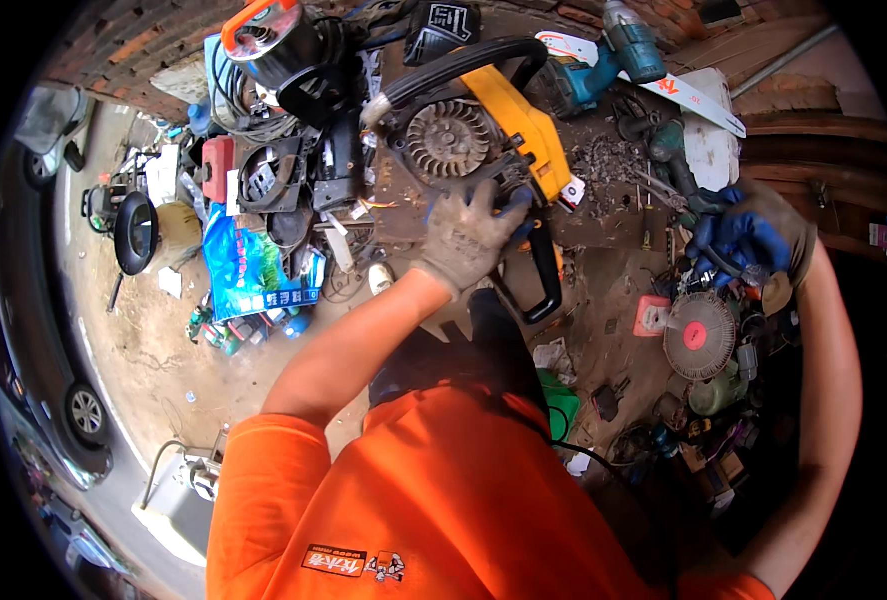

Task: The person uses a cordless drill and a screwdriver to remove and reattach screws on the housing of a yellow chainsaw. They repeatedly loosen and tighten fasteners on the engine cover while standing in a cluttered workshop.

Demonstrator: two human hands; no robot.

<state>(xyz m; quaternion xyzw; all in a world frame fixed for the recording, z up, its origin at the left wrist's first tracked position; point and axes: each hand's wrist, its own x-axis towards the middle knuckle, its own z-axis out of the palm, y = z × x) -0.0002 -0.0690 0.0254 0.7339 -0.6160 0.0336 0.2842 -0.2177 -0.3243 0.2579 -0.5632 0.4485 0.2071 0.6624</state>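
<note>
A yellow and black chainsaw [524,118] lies on the dirty workbench [614,225], its finned flywheel [448,140] exposed. My left hand [467,235], in a worn grey glove with blue fingertips, is closed over the near side of the saw body. The saw's black rear handle [546,280] reaches out toward me. Off to the right, my right hand [764,235] has its blue-faced glove curled at the bench edge. It is beside a teal power tool [670,150]; what its fingers hold cannot be made out.
A teal impact wrench [589,80] and a white guide bar [694,100] lie behind the saw. A caged fan [700,336] stands below my right hand. Left are a blue bag [249,270], a black pan [137,233] and a parked car [54,340].
</note>
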